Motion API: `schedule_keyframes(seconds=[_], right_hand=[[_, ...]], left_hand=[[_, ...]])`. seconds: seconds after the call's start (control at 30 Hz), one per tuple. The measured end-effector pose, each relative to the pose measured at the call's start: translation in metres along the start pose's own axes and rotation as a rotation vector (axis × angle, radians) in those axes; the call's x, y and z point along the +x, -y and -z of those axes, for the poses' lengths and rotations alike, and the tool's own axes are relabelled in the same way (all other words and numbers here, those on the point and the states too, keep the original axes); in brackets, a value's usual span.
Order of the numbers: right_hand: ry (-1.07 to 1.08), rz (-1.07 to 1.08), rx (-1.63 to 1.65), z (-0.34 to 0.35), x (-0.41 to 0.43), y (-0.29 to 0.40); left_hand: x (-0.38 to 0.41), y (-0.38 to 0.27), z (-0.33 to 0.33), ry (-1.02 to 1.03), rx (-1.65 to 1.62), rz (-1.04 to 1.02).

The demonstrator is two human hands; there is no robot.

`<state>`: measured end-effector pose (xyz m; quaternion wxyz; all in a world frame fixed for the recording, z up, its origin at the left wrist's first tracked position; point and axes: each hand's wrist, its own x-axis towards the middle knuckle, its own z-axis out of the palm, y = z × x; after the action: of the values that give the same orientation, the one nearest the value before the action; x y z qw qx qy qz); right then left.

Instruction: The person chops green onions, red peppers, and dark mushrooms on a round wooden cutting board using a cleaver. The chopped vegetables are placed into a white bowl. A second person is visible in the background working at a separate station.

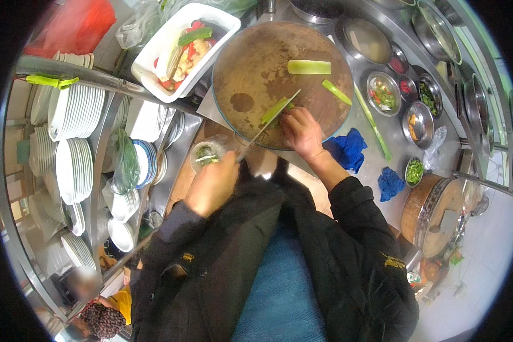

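My left hand (213, 184) grips the handle of a kitchen knife (268, 122), seen almost edge-on and slanting over the near side of a round wooden chopping board (248, 55). Curled fingers of my right hand (301, 130) press on a green vegetable beside the blade; most of that piece is hidden under them. Left of the blade lie cut green vegetable pieces (273, 110). Farther back on the board rest a pale green vegetable block (309, 67) and a short green stalk (336, 92). A longer green stalk (372, 122) lies on the steel counter, right of the board.
A white plastic tub (143, 70) of vegetables stands at the back left. Steel bowls, including one of chopped peppers (383, 94), line the right. Blue cloths (350, 149) lie nearby. Shelved white plates (75, 171) fill the left. A second chopping block (442, 213) and people (102, 318) are visible.
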<state>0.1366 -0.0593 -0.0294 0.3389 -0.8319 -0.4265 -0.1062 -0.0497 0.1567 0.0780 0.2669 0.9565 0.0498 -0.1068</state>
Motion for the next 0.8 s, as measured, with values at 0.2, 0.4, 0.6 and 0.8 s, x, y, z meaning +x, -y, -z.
schedule_keyframes(seconds=[0.2,0.4,0.6,0.8], right_hand=[[0.003,-0.009,-0.007,-0.001,-0.005,-0.002],[-0.012,0.014,-0.027,-0.003,-0.004,-0.004],[0.021,-0.023,-0.048,-0.004,-0.004,-0.002],[-0.081,-0.058,-0.018,-0.001,-0.013,0.007]], left_hand=[[-0.003,-0.013,0.022,0.004,-0.036,-0.034],[0.003,-0.009,0.007,0.043,-0.017,0.027],[-0.003,0.017,0.006,-0.083,-0.117,-0.14],[0.05,0.108,0.004,0.418,-1.092,0.484]])
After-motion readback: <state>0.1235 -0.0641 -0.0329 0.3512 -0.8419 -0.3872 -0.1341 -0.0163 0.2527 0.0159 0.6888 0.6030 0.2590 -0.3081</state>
